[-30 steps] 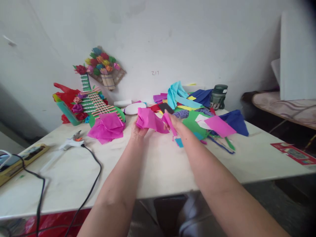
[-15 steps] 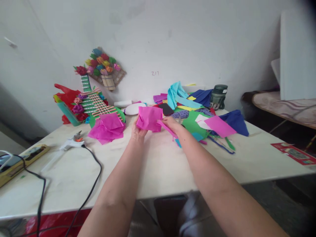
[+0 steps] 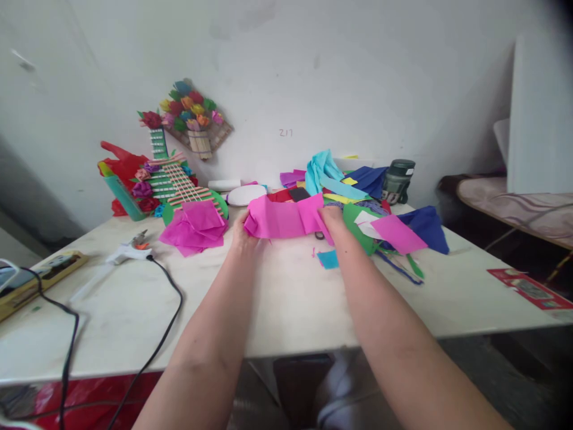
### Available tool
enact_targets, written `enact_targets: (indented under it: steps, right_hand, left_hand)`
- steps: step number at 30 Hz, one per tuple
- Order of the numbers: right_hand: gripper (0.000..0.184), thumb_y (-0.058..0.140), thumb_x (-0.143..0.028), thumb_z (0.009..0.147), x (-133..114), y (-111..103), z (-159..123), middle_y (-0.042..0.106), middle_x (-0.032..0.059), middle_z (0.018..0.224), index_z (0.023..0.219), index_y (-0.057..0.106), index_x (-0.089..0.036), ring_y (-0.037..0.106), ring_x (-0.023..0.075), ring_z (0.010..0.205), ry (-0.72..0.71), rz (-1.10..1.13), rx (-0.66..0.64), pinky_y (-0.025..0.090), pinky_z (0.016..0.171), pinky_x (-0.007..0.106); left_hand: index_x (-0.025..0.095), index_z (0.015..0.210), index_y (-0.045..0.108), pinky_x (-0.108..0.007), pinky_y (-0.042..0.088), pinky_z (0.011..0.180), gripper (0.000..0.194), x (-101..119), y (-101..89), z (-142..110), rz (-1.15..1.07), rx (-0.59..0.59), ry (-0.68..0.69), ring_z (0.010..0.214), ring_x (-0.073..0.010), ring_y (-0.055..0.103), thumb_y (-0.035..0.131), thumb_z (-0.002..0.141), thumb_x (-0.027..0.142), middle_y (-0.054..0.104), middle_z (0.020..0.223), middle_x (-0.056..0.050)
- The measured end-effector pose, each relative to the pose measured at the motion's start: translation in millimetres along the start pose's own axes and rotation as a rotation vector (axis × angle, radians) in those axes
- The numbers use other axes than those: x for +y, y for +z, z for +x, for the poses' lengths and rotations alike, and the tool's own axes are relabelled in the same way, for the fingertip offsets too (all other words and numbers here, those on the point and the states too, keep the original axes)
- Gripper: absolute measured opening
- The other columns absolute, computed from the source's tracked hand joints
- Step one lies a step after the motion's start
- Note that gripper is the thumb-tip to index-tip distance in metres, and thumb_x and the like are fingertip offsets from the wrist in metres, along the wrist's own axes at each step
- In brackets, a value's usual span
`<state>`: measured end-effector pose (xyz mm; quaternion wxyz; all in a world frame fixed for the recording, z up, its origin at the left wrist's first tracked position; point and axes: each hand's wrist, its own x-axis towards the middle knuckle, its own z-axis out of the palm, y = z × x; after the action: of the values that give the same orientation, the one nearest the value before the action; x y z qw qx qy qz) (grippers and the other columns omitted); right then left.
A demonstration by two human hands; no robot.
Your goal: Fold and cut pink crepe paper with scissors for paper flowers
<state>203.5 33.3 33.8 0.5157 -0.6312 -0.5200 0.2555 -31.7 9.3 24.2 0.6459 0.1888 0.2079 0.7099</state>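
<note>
Both my hands hold one strip of pink tissue paper point(image 3: 286, 218) stretched out above the white table point(image 3: 286, 298). My left hand point(image 3: 243, 234) grips its left end with closed fingers. At the strip's right end my right hand point(image 3: 332, 216) is closed on it too. A crumpled pile of the same pink paper point(image 3: 194, 229) lies to the left. Small blue point(image 3: 328, 258) and pink scraps lie just below the strip.
A heap of coloured paper sheets point(image 3: 358, 203) and a dark green jar point(image 3: 396, 180) sit at the right. A paper-flower guitar craft point(image 3: 172, 182) leans on the wall. A glue gun point(image 3: 128, 254) with black cable point(image 3: 165, 334) lies left. A red card point(image 3: 528, 289) lies far right.
The pink paper was bunched between my hands; now my right hand has drawn away to the right and the paper is spread into a long strip. The camera view tilted slightly.
</note>
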Motion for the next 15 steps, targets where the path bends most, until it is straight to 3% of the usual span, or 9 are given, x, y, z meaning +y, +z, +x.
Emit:
enact_targets:
  steps: [4,8,11,13,15]
  right_hand:
    - [0.008,0.053,-0.021,0.063,-1,-15,-3,0.062,0.0109,0.072,0.061,0.060,-0.017,0.059,0.0293,0.081,0.120,-0.200,0.152,0.042,0.075,0.044]
    - [0.025,0.049,-0.024,0.072,-4,-26,-10,0.062,0.0158,0.097,0.092,0.063,-0.017,0.058,0.0310,0.093,0.200,-0.314,0.344,0.042,0.077,0.045]
    - [0.036,0.047,-0.029,0.077,-6,-30,-12,0.059,0.0150,0.108,0.111,0.055,-0.019,0.057,0.0280,0.096,0.141,-0.311,0.530,0.043,0.077,0.041]
    - [0.035,0.045,-0.035,0.079,-9,-29,-12,0.059,0.0142,0.106,0.108,0.056,-0.018,0.057,0.0273,0.096,0.096,-0.281,0.562,0.043,0.076,0.039]
    - [0.036,0.042,-0.043,0.080,-13,-25,-11,0.062,0.0151,0.096,0.092,0.062,-0.016,0.057,0.0284,0.093,0.075,-0.212,0.475,0.042,0.075,0.039]
  left_hand:
    - [0.013,0.091,0.060,-0.024,0.050,0.066,0.017,-4,-1.3,4,0.087,0.035,-0.024,0.062,-0.0142,0.063,0.051,0.077,0.015,0.066,0.067,-0.003]
    - [0.014,0.082,0.057,-0.021,0.048,0.054,0.008,-12,-4.8,11,0.213,0.131,-0.022,0.052,-0.0118,0.059,0.055,0.074,0.014,0.060,0.057,0.000]
    - [0.015,0.072,0.053,-0.018,0.041,0.042,0.006,-18,-5.7,12,0.350,0.171,0.009,0.042,-0.0100,0.053,0.059,0.073,0.015,0.054,0.049,0.002]
    - [0.016,0.068,0.050,-0.018,0.037,0.038,0.013,-21,-4.2,11,0.421,0.173,0.009,0.039,-0.0101,0.051,0.062,0.071,0.017,0.051,0.046,0.003]
    - [0.016,0.065,0.047,-0.018,0.034,0.036,0.017,-22,-1.6,8,0.463,0.183,0.008,0.036,-0.0104,0.049,0.063,0.070,0.017,0.050,0.045,0.004]
